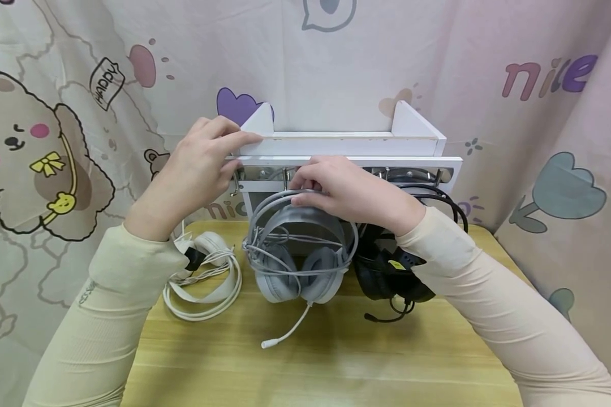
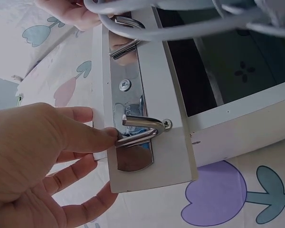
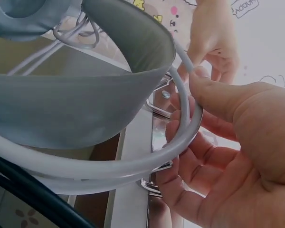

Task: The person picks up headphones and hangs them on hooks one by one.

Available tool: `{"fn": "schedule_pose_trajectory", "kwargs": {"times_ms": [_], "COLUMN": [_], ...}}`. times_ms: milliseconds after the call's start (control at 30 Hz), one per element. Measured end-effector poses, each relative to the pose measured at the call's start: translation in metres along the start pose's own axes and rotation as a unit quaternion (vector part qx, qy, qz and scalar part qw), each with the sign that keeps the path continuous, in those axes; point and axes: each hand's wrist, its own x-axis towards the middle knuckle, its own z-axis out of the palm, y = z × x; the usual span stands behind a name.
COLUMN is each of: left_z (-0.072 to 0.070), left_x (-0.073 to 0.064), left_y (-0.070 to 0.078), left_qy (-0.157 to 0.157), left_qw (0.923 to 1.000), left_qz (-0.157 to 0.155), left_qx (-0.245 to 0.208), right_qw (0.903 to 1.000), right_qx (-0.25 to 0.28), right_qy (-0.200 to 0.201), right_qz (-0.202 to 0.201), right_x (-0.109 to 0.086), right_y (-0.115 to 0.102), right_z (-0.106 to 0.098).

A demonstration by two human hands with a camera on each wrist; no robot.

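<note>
My left hand (image 1: pixel 196 169) grips the left end of a white wooden rack (image 1: pixel 348 148). In the left wrist view its thumb presses beside a metal hook (image 2: pixel 140 122), with the other fingers behind the board. My right hand (image 1: pixel 348 189) holds a pale grey headset (image 1: pixel 280 282) by the top of its headband. Seen from the right wrist, thumb and fingers pinch the double tubes (image 3: pixel 118 168) of that headband, right at the hooks. The headset's cable is wound round it, and its microphone arm (image 1: pixel 290 334) points down. Its contact with a hook is hidden by my fingers.
A black headset (image 1: pixel 377 282) hangs on the rack's right side, partly behind my right forearm. On the wooden table (image 1: pixel 336 362), a white headset (image 1: pixel 211 246) with coiled cable lies at the left. A printed curtain (image 1: pixel 387 62) surrounds the table.
</note>
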Motion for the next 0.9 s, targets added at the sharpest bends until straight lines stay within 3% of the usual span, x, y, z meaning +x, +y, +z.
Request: {"fn": "schedule_pose_trajectory", "kwargs": {"times_ms": [600,900], "left_z": [0.000,0.001], "left_x": [0.000,0.000], "left_y": [0.002,0.002], "left_qy": [0.002,0.004], "left_qw": [1.0000,1.0000], "left_qz": [-0.002,-0.003], "left_qx": [0.002,0.002], "right_qw": [0.9983,0.9985], "right_qx": [0.003,-0.032], "right_qy": [0.019,0.020], "right_qz": [0.056,0.038], "right_x": [-0.003,-0.002], "right_y": [0.002,0.003], "right_z": [-0.018,-0.009]}}
